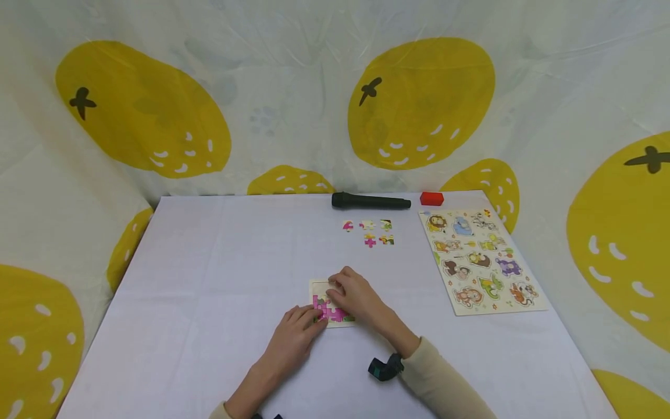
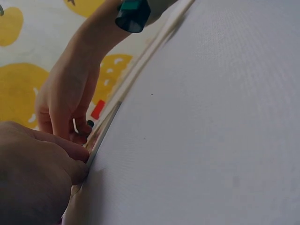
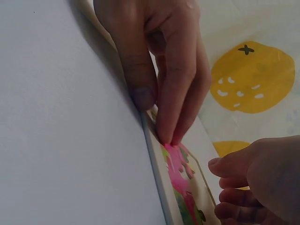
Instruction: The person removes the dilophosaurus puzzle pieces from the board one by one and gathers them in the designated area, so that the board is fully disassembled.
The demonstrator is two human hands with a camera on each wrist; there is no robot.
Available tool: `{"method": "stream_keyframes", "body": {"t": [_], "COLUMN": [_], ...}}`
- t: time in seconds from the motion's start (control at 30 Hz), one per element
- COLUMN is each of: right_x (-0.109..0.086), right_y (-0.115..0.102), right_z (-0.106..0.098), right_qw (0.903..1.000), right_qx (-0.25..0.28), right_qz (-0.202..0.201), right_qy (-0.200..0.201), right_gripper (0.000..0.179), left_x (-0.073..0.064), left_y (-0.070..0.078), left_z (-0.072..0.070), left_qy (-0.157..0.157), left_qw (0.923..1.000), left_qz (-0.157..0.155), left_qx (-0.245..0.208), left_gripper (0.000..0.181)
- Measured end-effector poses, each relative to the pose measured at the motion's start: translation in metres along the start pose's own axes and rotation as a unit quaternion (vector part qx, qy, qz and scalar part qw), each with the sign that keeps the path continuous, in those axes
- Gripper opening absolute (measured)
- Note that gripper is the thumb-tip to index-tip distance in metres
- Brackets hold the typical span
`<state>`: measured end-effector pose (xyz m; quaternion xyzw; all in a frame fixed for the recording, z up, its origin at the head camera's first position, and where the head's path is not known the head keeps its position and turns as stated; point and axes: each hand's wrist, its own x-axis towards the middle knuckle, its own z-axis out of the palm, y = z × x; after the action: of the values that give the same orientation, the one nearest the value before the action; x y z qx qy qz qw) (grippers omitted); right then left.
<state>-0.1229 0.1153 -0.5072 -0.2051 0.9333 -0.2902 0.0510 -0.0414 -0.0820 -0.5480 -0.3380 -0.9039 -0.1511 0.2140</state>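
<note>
A small square jigsaw puzzle tray [image 1: 319, 284] lies on the table, its lower part filled with pink and green pieces [image 1: 335, 315]. My left hand [image 1: 294, 336] holds the tray at its lower left corner. In the right wrist view, that hand's thumb [image 3: 143, 96] lies at the tray's edge while its fingertips touch a pink piece. My right hand [image 1: 361, 298] hovers over the tray's upper right, fingers bent and thumb apart from the index finger. No piece shows between them. This hand hides part of the tray.
Several loose jigsaw pieces [image 1: 370, 240] lie beyond the tray. Behind them are a black microphone [image 1: 371, 201] and a red block [image 1: 431, 199]. A board with animal pictures [image 1: 489, 265] lies at the right. A lemon-patterned curtain [image 1: 293, 116] hangs behind the table.
</note>
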Motion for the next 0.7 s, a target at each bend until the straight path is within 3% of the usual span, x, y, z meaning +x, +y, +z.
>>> {"method": "stream_keyframes", "body": {"t": [0.47, 0.7], "right_x": [-0.009, -0.008], "right_y": [-0.006, -0.007], "right_z": [0.014, 0.016], "right_qw": [0.9984, 0.9974], "right_qx": [-0.020, -0.040], "right_qz": [-0.052, -0.057], "right_qy": [-0.008, -0.016], "right_gripper": [0.024, 0.025], "left_x": [-0.001, -0.001], "left_y": [-0.001, -0.001], "left_z": [0.005, 0.004], "left_qy": [0.018, 0.016], "left_qw": [0.9998, 0.9999], "left_qz": [0.007, 0.005], "left_qx": [0.001, 0.001], "left_gripper": [0.027, 0.025]}}
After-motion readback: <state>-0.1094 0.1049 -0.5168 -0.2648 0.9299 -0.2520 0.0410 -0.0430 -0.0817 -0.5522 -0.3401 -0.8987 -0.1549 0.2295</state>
